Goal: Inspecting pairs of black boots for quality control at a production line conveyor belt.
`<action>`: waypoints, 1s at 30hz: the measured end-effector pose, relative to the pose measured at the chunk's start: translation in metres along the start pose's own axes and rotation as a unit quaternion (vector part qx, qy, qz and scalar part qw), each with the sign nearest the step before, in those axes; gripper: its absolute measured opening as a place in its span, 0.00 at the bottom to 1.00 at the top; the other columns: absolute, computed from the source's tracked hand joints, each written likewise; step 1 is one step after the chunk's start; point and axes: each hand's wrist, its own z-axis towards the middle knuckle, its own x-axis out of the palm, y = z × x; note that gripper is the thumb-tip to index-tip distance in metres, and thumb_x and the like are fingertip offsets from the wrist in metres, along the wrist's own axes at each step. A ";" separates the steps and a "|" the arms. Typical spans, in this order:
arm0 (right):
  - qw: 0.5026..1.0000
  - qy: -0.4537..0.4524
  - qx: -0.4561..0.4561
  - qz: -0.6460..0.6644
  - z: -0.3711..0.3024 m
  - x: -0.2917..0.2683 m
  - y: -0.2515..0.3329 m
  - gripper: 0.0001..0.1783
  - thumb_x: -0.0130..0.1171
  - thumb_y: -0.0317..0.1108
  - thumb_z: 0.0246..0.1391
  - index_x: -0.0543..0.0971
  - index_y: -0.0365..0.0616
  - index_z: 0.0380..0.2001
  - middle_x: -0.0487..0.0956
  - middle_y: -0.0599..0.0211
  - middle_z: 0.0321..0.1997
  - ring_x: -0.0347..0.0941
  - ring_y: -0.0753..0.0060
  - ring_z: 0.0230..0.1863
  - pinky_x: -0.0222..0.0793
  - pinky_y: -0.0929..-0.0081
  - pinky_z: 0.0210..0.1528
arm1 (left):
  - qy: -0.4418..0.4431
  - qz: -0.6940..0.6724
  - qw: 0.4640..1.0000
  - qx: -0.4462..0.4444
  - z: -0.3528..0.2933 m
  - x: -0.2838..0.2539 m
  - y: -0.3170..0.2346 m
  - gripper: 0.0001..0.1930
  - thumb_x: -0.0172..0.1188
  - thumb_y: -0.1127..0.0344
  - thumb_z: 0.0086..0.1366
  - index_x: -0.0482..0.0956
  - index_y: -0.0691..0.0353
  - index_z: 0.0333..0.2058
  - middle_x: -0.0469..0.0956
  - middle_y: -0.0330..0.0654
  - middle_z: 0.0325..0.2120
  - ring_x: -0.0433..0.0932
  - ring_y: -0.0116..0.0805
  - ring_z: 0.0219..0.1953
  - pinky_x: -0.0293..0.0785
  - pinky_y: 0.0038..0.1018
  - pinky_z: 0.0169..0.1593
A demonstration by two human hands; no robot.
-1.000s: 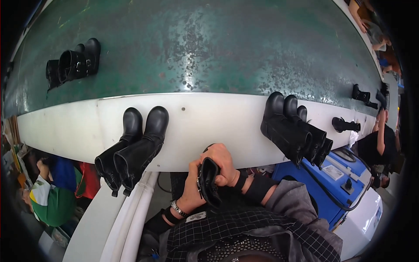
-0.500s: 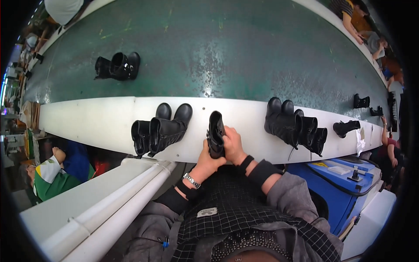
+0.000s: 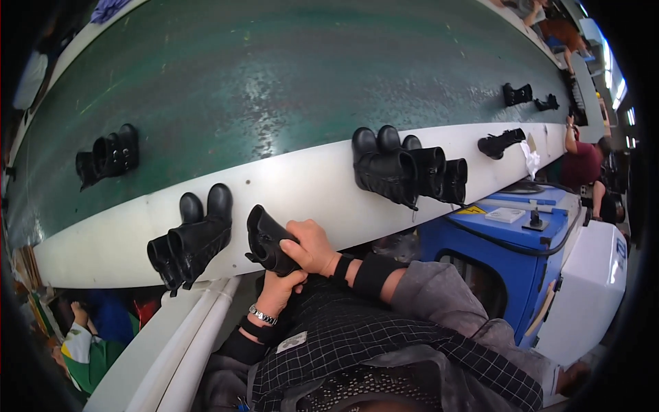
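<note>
Both of my hands hold a short black boot close to my body, over the near edge of the white ledge. It is tilted, with its open shaft toward the far left. My right hand wraps round its right side, thumb on top. At the lower end my left hand grips from beneath, and the toe part is hidden by the hands. A pair of black boots lies just to the left on the ledge. Several more black boots lie grouped to the right.
Beyond the ledge runs a wide green belt, with black boots at its left. A single boot and white paper lie farther right. A blue machine stands at my right, a white pipe at my left. Other people sit along both sides.
My view has turned, so the scene sits differently. The boot in my hands has tilted to the left; my right hand now lies over its side and my left hand is lower, at its bottom.
</note>
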 end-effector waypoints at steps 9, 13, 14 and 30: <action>0.993 -0.071 -0.089 0.024 0.004 -0.002 -0.011 0.27 0.44 0.56 0.50 0.67 0.39 0.19 0.70 0.50 0.19 0.64 0.45 0.23 0.60 0.59 0.32 | -0.014 0.084 0.990 0.108 0.014 0.011 0.000 0.12 0.58 0.75 0.46 0.72 0.65 0.33 0.72 0.37 0.18 0.69 0.24 0.15 0.64 0.17 0.16; 0.995 -0.073 -0.072 0.005 0.003 -0.010 -0.009 0.28 0.45 0.56 0.50 0.68 0.38 0.18 0.70 0.48 0.18 0.66 0.43 0.24 0.62 0.55 0.30 | -0.007 0.063 0.989 0.133 0.011 0.022 -0.002 0.11 0.58 0.75 0.47 0.72 0.65 0.33 0.72 0.37 0.19 0.70 0.25 0.15 0.65 0.18 0.16; 0.997 -0.054 -0.060 -0.003 0.000 -0.011 -0.007 0.28 0.45 0.55 0.51 0.68 0.38 0.18 0.70 0.48 0.17 0.67 0.42 0.23 0.63 0.55 0.30 | -0.008 0.039 0.993 0.110 0.006 0.024 -0.001 0.11 0.58 0.75 0.47 0.72 0.66 0.33 0.72 0.38 0.19 0.70 0.26 0.16 0.65 0.18 0.16; 0.991 -0.071 -0.115 -0.004 0.010 -0.013 -0.021 0.21 0.49 0.50 0.46 0.66 0.42 0.17 0.69 0.54 0.18 0.64 0.50 0.22 0.60 0.62 0.32 | -0.020 0.086 0.991 0.105 0.026 0.015 0.006 0.12 0.58 0.76 0.49 0.70 0.64 0.35 0.71 0.37 0.19 0.69 0.24 0.16 0.64 0.19 0.17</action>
